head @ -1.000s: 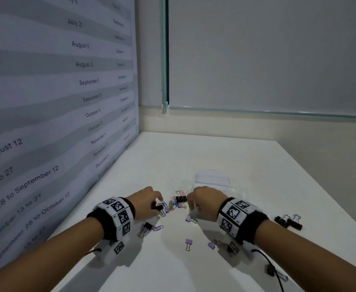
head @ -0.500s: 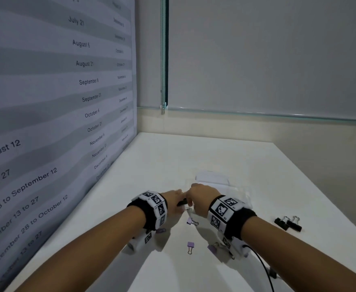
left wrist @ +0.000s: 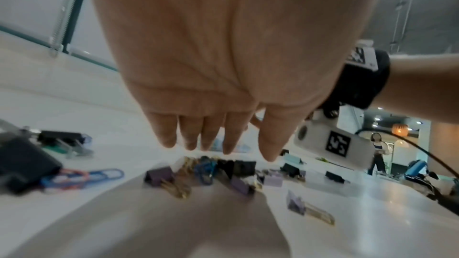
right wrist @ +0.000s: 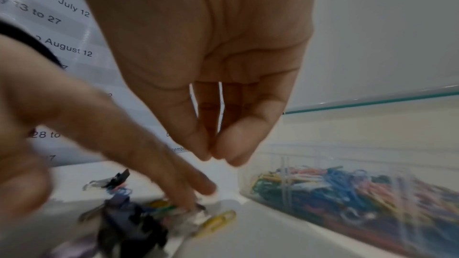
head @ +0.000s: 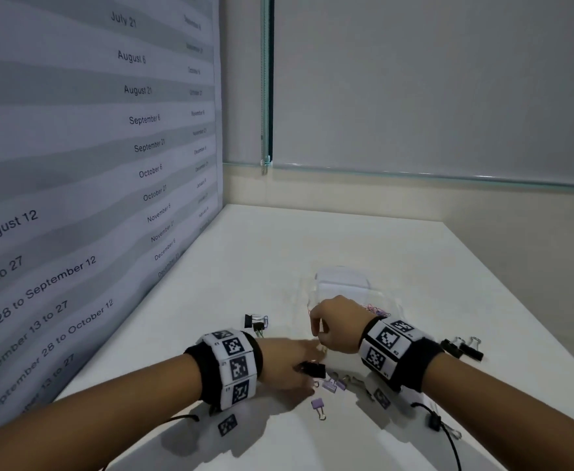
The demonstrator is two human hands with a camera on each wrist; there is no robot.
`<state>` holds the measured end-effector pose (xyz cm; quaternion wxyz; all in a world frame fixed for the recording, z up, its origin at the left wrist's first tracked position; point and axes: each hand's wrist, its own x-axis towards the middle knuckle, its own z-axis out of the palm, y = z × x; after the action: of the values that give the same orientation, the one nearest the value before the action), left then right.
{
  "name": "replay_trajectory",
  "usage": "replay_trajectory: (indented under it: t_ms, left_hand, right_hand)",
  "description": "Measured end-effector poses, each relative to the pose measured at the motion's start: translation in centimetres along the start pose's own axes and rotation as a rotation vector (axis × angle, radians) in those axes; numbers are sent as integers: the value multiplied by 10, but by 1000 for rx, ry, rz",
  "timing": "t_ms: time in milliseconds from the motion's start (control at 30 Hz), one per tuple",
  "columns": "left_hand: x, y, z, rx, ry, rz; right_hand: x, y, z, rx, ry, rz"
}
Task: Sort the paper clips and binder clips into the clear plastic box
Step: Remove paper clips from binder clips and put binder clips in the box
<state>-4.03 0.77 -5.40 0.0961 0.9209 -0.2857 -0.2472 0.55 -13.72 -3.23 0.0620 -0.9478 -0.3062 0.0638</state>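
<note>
While the left hand [head: 287, 363] lies low over the white table [head: 312, 243] with its fingers straight and spread toward a heap of binder clips [left wrist: 198, 172], it seems placed to rake them together, not to grip any one. Beside it the right hand [head: 334, 322] hangs above the table with thumb and fingertips [right wrist: 211, 150] drawn together; whether a clip sits in that pinch I cannot tell, as the view is blurred. It hovers just at the near edge of the clear plastic box [right wrist: 360, 189], already heaped with coloured paper clips, so a drop needs little travel. A yellow paper clip [right wrist: 218, 223] still lies outside, near the box.
</note>
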Motion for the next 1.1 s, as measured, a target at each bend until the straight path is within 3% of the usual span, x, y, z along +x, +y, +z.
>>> replay_trajectory:
  t_ms: [167, 333, 567, 767, 900, 1100]
  left_hand:
    - [-12, -32, -13, 129, 135, -113]
    - [-17, -47, -8, 117, 79, -282]
    - [-7, -32, -1, -9, 211, -213]
    - [-2, -19, -4, 30, 208, -164]
    - [-6, -23, -13, -31, 205, -156]
    - [-8, -34, -23, -99, 295, -140]
  right_hand:
    - [-19, 4, 15, 11, -83, -77]
    - [-24, 2, 24, 32, -178, -151]
    - [-32, -2, 20, 16, -143, -154]
    - [-37, 3, 24, -37, -143, -146]
    - [-44, 15, 17, 43, -90, -52]
    - [-45, 39, 8, -35, -102, 102]
